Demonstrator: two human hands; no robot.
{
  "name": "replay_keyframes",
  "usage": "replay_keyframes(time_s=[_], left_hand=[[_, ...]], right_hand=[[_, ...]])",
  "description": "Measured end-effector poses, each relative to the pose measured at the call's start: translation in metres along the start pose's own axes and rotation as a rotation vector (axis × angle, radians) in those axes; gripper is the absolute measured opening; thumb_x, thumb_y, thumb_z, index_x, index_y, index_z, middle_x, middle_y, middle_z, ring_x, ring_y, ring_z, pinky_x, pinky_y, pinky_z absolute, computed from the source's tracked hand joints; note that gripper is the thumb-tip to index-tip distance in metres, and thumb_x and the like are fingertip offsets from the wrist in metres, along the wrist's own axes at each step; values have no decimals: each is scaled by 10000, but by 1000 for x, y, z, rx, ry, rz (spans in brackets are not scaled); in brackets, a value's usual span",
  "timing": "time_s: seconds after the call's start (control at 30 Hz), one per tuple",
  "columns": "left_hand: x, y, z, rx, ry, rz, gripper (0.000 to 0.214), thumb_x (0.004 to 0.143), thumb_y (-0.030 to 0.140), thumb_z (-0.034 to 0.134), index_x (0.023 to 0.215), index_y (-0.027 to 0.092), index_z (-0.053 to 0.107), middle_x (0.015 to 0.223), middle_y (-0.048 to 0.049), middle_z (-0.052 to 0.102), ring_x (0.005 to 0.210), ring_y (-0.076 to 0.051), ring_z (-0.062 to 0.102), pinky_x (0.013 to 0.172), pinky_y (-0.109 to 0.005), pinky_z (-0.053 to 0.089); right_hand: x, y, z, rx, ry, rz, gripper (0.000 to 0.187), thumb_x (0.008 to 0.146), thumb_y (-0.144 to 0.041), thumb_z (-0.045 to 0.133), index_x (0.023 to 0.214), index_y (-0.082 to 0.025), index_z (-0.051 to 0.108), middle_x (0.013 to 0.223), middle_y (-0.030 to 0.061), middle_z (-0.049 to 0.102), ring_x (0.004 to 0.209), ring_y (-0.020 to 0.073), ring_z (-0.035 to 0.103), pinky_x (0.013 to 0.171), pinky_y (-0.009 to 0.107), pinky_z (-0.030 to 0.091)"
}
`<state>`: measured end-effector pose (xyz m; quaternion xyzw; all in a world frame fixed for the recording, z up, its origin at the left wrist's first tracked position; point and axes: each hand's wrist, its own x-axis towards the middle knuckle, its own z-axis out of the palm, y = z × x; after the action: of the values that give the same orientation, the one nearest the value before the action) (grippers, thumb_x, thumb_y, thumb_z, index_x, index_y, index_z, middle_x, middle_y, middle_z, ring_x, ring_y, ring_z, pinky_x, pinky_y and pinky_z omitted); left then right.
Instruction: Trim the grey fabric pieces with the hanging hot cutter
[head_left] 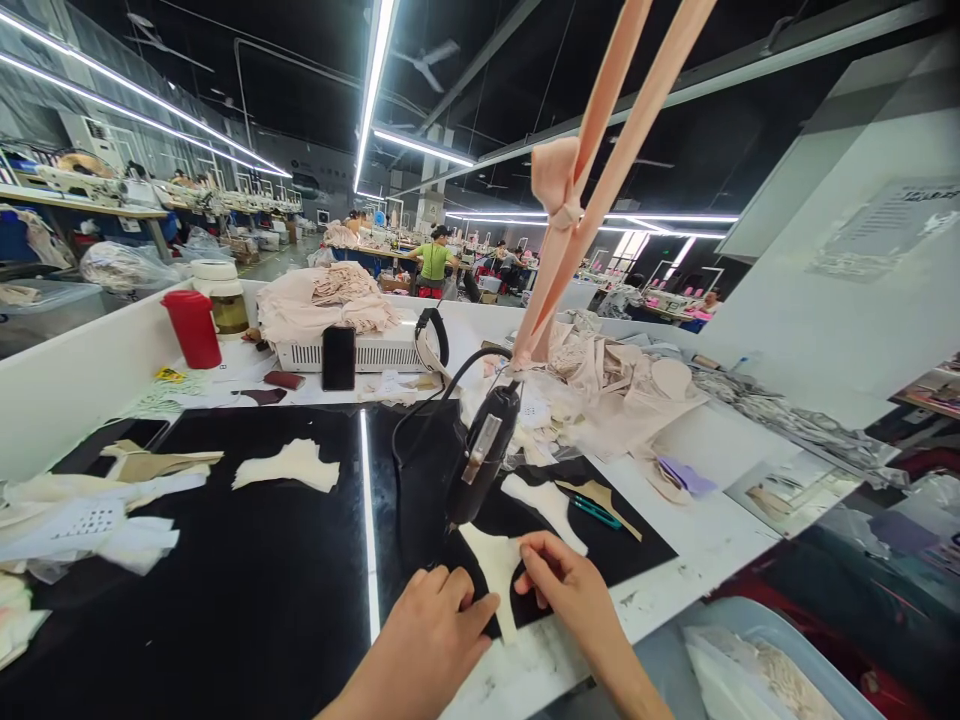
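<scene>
A cream cut fabric piece (pixel 491 560), wide at the top and narrow at the bottom, lies near the front edge of the black mat. My left hand (pixel 431 635) rests at its left side, fingers curled and thumb on the lower part of the cloth. At the upper right edge, my right hand (pixel 566 590) pinches the same piece between thumb and forefinger. Just above it hangs a black corded hand tool (pixel 484 450), its tip close to the cloth, tied up by peach elastic straps (pixel 559 240). A white fabric piece (pixel 551 510) lies to the right.
Teal thread snips (pixel 596 512) and a tan piece lie on the right. Another cream piece (pixel 289 466) sits on the black mat (pixel 247 570), with piled cuttings (pixel 90 520) at left. Behind are a phone (pixel 338 358), red cup (pixel 192 328) and heaped fabric (pixel 600 365).
</scene>
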<state>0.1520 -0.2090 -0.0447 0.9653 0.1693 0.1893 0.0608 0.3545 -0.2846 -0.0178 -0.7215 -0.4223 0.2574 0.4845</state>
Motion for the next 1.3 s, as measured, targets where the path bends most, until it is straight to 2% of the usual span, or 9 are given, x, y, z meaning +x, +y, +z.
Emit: replay_keyframes(time_s=[0.07,0.17,0.3,0.4,0.6,0.77,0.93,1.1,1.3], left_hand=[[1,0,-2,-24,-11,0,346,952,265,722,1279,276,609,971,-17,620,832,-221,606,710,-349,453],[2,0,-8,-60,-31,-16,319,944,256,730,1247,270,630,974,-23,622,831,-218,610,727,-349,472],[4,2,-17,-142,-113,-95,294,951,233,705,1236,278,647,1016,-32,623,878,-229,614,793,-366,493],[6,3,-21,-233,-161,-157,261,964,222,665,1221,272,665,1027,-39,623,895,-241,608,837,-394,491],[5,-4,-23,-645,-98,-258,340,1004,203,484,1281,252,675,1064,-79,636,1011,-278,589,952,-449,430],[5,-19,-31,-1005,-51,-388,437,1054,406,347,1095,196,728,1009,-61,692,960,-216,626,906,-344,462],[-3,-29,-39,-1245,-115,-546,469,878,573,577,953,139,739,798,-38,674,731,-171,572,652,-268,427],[-29,-44,-57,-1328,-120,-715,472,712,541,758,968,145,776,729,2,641,653,-124,475,601,-236,337],[-60,-57,-81,-1264,-113,-841,328,717,422,771,901,150,790,645,30,583,622,-113,444,564,-228,298]], right_hand=[[13,-6,2,125,40,21,321,854,-544,644,841,-223,653,685,24,752,516,192,670,522,291,506],[35,-17,4,319,142,-2,372,833,-597,656,861,-233,588,947,89,794,816,269,791,673,345,605],[53,-34,0,509,332,-122,373,853,-597,662,941,-249,560,1062,65,764,1080,260,743,924,377,580],[44,-45,-4,587,380,-208,357,902,-602,627,980,-256,586,1021,26,734,1032,208,717,954,347,552],[-15,-51,13,592,152,-153,405,922,-622,622,843,-228,668,714,18,658,629,163,598,614,269,525],[-48,-45,37,569,-16,-86,388,931,-593,637,848,-216,686,683,15,643,613,163,545,607,281,473],[-58,-41,56,482,-169,-46,403,889,-631,671,854,-231,688,727,14,674,641,164,589,644,282,480],[-59,-39,67,435,-197,33,531,766,-658,770,1105,-255,703,1084,97,724,701,192,663,596,305,534],[-60,-28,77,385,-384,125,487,723,-628,809,990,-223,774,751,23,670,641,167,605,617,293,535]])
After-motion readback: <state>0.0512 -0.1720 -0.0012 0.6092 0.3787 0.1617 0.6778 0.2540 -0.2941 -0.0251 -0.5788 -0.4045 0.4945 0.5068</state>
